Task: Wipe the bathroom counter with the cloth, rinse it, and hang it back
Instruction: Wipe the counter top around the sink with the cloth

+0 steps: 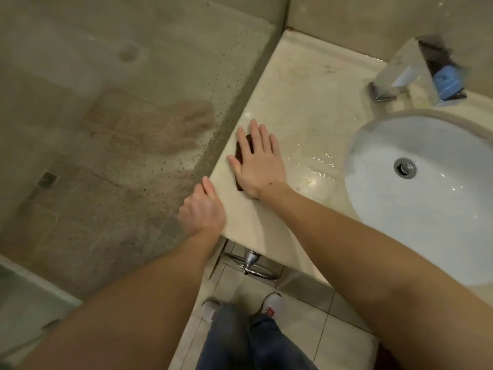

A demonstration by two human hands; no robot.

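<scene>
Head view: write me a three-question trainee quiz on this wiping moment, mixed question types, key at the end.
1. True or false: the right hand presses flat on the cloth.
2. What does the left hand touch? A) faucet B) counter edge C) sink
3. Fill in: water pools on the counter between the cloth and the ____.

Key: 1 true. 2 B; its fingers curl over the edge. 3 sink; the faucet stands behind it.

dark maroon cloth (241, 149), cream counter (298, 102), white sink (373, 188)
</scene>
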